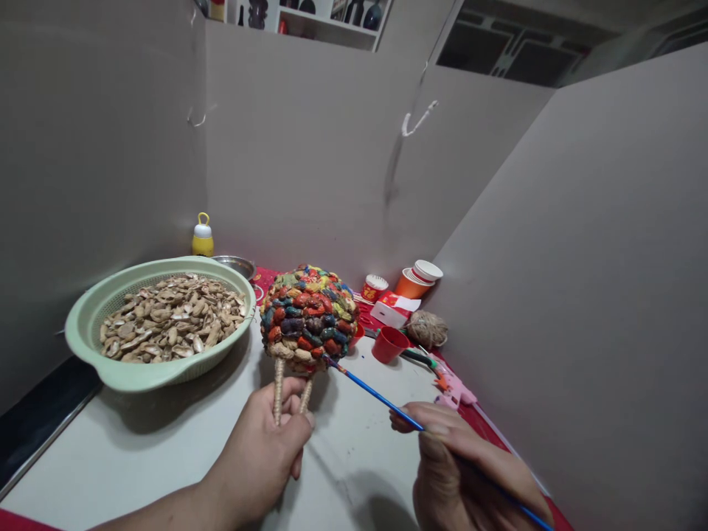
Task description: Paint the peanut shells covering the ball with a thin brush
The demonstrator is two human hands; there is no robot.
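Observation:
A rounded craft piece covered in painted peanut shells (310,316) is held up above the table, with twine-wrapped legs (279,391) pointing down. My left hand (271,442) is closed around these legs. Most shells are red, blue, green or yellow; a few along the lower edge are bare tan. In my right hand (464,464) a thin blue paintbrush (376,394) is pinched between thumb and fingers. The brush's tip touches, or nearly touches, the lower right edge of the shells. A red cup (390,344) stands just behind the brush.
At left, a green colander (82,328) holds many peanut shells, with a metal bowl (235,265) and yellow bottle (203,236) behind. Paper cups (417,279), a twine ball (427,329) and a pink glue gun (456,389) lie at right. Grey panels (310,147) enclose the table.

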